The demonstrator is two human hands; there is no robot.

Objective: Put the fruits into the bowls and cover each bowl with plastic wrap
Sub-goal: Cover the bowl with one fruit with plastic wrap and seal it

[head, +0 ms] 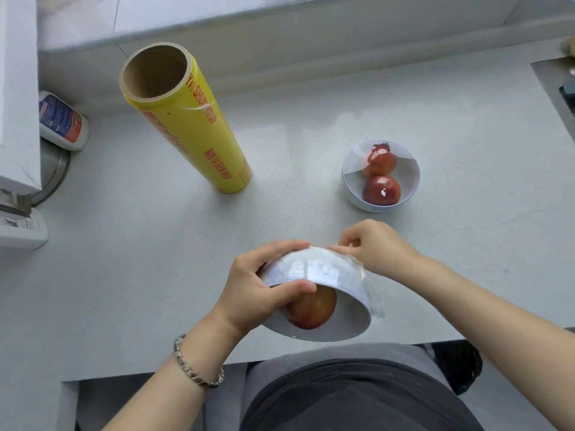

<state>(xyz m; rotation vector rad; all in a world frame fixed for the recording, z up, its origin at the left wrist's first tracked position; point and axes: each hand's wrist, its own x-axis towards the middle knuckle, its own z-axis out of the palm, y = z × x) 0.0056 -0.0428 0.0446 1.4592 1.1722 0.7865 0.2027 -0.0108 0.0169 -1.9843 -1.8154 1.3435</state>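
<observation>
The left hand grips the tipped bowl by its rim, fruit just under the thumb, so the right hand can pinch plastic wrap against the underside (probably sealing it).

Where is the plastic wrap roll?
Head view, left of centre: the yellow plastic wrap roll stands on end on the counter, left of the bowl holding two red fruits.

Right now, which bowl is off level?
The near bowl, tilted toward the person, held by the left hand while the right hand pinches wrap. The far bowl sits flat with two fruits.
</observation>
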